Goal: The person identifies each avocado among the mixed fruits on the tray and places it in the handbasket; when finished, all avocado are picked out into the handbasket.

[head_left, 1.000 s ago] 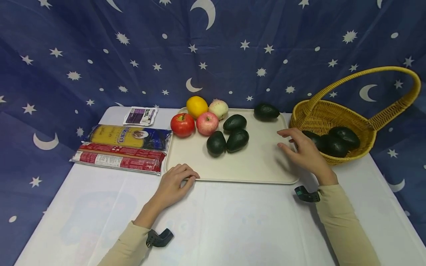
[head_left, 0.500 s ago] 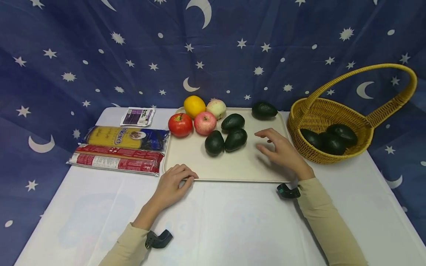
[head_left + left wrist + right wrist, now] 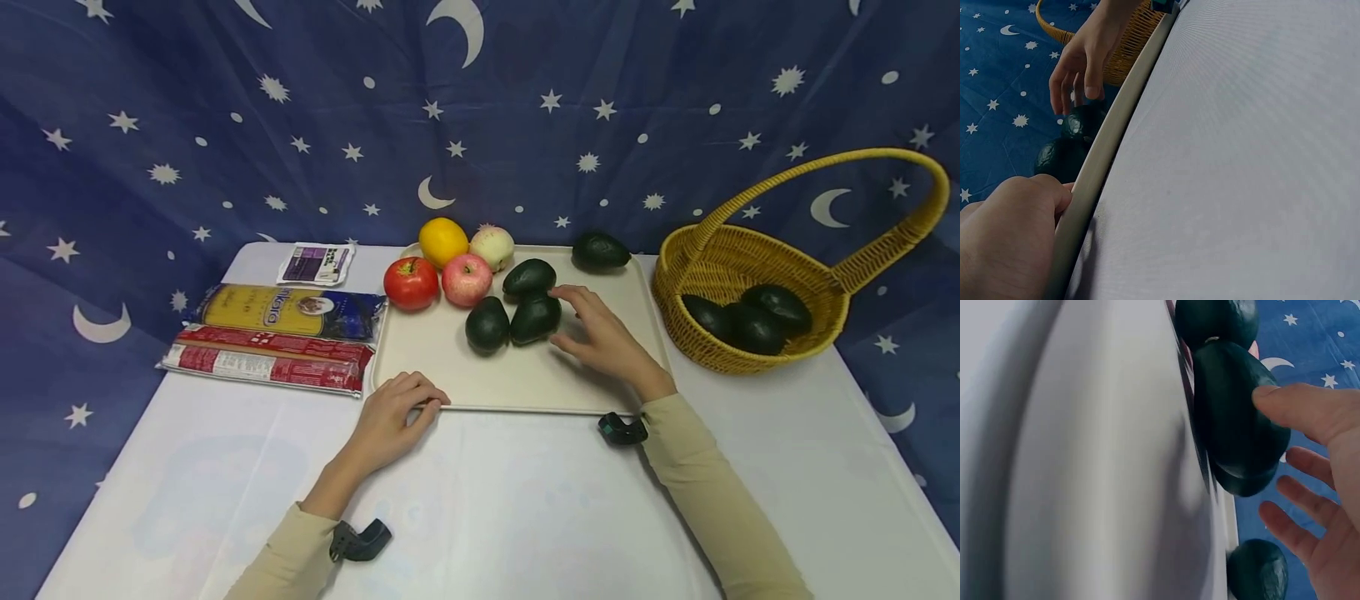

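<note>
My right hand [image 3: 603,337] hovers over the beige tray [image 3: 465,383], fingers spread around the right side of a dark green avocado [image 3: 534,318]. In the right wrist view the thumb overlaps the avocado [image 3: 1235,406]; whether it touches cannot be told, and the other fingers are apart from it. Two more avocados lie against it, one behind [image 3: 529,277] and one to its left [image 3: 487,325]. My left hand [image 3: 393,421] holds the tray's front rim near the left corner, fingers bent over it; the rim [image 3: 1107,140] also shows in the left wrist view.
A yellow wicker basket [image 3: 675,333] with several avocados stands right of the tray. A tomato [image 3: 411,283], apple [image 3: 467,280], lemon-yellow fruit [image 3: 443,242], pale fruit [image 3: 492,247] and another avocado [image 3: 601,252] occupy the tray's back. Pasta packets [image 3: 292,312] and a small packet [image 3: 317,263] lie left.
My right hand has moved left from beside the basket, across the tray, to the front right avocado of the group. The left hand has stayed on the tray's rim.
</note>
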